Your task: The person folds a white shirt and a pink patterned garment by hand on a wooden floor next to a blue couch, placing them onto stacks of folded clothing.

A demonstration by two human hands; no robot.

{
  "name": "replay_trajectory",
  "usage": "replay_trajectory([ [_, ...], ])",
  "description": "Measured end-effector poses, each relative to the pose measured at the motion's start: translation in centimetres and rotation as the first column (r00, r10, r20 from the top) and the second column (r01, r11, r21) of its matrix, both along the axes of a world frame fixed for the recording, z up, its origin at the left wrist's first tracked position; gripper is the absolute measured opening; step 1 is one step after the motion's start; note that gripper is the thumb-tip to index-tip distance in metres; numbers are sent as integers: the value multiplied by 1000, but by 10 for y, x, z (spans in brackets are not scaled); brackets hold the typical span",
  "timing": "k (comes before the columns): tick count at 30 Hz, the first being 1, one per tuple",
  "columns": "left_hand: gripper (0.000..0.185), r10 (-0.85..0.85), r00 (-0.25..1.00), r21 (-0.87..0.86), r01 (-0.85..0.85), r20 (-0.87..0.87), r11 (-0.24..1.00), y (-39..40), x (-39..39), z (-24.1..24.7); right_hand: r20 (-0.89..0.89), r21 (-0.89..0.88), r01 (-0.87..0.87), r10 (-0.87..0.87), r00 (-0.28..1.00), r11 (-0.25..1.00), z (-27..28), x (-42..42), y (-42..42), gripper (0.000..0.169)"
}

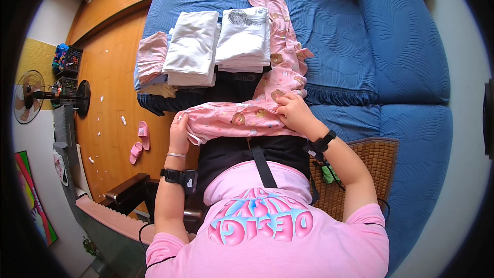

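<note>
A pink cloth garment with a bear print point(251, 117) lies across my lap, and more of it runs up over the blue sofa. My left hand point(180, 131) pinches its left end, where a paler edge hangs down. My right hand point(295, 114) grips the upper edge near the right end, with thumb and fingers together on the fabric. Beyond my lap are two stacks of folded white cloth, the left one plain point(192, 44) and the right one with a dark print on top point(244, 38). A folded pink garment point(153, 56) lies left of them on other folded clothes.
The sofa's quilted blue cover point(332, 34) spreads ahead and to the right. A woven mat point(362, 162) lies by my right side. Pink slippers point(143, 135) and white scraps are on the wooden floor at left, with a standing fan point(83, 98) beyond. A dark wooden armrest point(127, 191) is near my left elbow.
</note>
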State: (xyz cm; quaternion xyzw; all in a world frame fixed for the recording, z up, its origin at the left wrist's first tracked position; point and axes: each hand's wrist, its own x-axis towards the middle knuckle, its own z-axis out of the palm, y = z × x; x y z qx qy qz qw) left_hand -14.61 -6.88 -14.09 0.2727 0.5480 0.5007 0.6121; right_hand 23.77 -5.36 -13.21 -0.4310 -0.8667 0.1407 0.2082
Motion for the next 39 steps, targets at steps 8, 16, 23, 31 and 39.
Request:
replay_trajectory([
  [8, 13, -80, 992, -6, 80, -94, 997, 0, 4, 11, -72, -22, 90, -91, 993, 996, 15, 26, 9, 13],
  [16, 12, -524, 599, -70, 615, -606, 785, 41, 55, 73, -398, -26, 467, -438, 806, 884, 79, 87, 13, 16],
  [23, 12, -514, 609, -51, 614, -603, 788, 107, 132, 111, -549, 18, 695, -574, 608, 719, 107, 151, -2, 16],
  [31, 18, -372, 636, 337, 716, -676, 612, 210, 257, 202, -669, -68, 878, -675, 313, 474, 150, 227, -19, 9],
  [39, 20, 0, 682, 670, 717, -731, 193, 229, 401, 336, -759, 216, 953, -577, 302, 214, 211, 329, -41, 3],
])
